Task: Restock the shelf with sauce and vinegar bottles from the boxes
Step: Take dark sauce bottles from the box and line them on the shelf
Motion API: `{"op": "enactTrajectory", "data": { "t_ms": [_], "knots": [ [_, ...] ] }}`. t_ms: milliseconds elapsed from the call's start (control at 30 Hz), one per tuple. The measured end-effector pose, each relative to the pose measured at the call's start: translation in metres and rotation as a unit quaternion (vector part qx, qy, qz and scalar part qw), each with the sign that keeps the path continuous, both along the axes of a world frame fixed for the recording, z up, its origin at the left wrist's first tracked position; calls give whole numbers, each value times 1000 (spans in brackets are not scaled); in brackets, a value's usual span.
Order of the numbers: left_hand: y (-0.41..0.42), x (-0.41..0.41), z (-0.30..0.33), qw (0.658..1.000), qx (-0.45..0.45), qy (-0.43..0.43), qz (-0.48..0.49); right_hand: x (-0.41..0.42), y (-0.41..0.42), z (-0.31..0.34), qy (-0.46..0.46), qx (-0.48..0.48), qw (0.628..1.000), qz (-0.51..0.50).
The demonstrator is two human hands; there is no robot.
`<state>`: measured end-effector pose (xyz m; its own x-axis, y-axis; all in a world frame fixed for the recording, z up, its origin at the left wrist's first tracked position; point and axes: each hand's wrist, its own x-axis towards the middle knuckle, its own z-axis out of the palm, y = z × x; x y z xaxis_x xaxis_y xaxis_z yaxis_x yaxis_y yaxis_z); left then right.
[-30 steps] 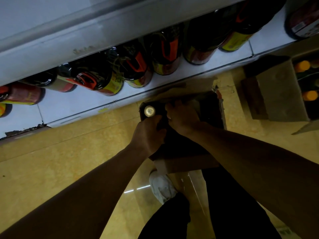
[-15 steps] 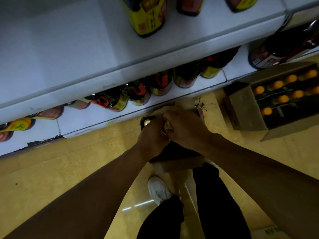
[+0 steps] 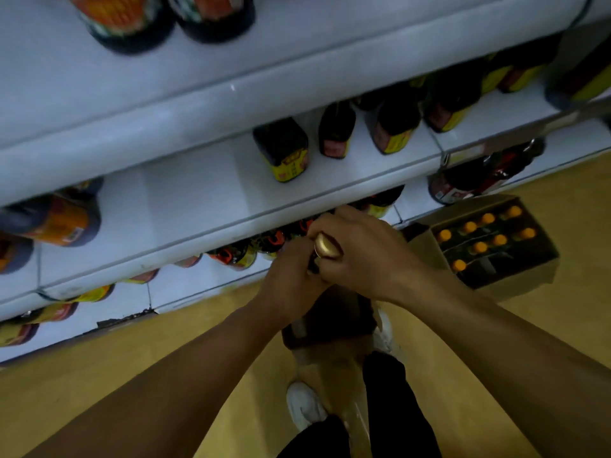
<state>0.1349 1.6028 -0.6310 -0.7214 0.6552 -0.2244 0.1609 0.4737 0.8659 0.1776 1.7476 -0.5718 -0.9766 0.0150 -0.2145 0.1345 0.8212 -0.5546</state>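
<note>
Both hands, left and right, curled together around a gold-capped bottle, apparently dark-bodied, held above the open box before the white shelf

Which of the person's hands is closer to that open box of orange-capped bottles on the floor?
The right hand. It grips a gold-capped bottle just beside the box of orange-capped bottles, while the left hand sits on the far side of the right hand from the box.
</note>
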Motion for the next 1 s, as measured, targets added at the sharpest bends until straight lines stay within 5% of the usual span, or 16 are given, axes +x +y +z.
{"op": "enactTrajectory", "data": {
  "t_ms": [400, 1000],
  "knots": [
    [9, -16, 209, 992, 105, 75, 8, -4, 13, 219, 157, 31, 987, -14],
    [14, -34, 432, 964, 216, 148, 38, -26, 13, 427, 337, -29, 941, -7]
  ]
}}
